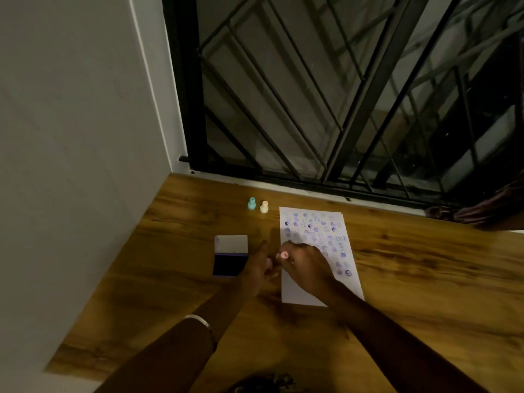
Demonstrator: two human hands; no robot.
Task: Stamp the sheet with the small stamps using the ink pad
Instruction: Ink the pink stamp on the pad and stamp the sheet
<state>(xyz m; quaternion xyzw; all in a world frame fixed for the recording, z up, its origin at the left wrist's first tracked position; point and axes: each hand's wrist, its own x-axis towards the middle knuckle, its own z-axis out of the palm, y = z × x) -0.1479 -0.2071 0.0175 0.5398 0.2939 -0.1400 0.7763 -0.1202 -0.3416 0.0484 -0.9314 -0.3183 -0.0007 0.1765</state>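
Sheet [317, 251] under right hand [307, 266] gripping pink stamp [283, 255]; left hand [259, 265] loosely open.

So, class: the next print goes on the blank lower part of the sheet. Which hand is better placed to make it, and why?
The right hand. It already grips the pink stamp over the sheet, just above the blank area. The left hand holds no stamp and sits beside the ink pad.

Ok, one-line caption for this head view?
Right hand holds a pink stamp over the part-stamped sheet; open ink pad and two spare stamps sit nearby.
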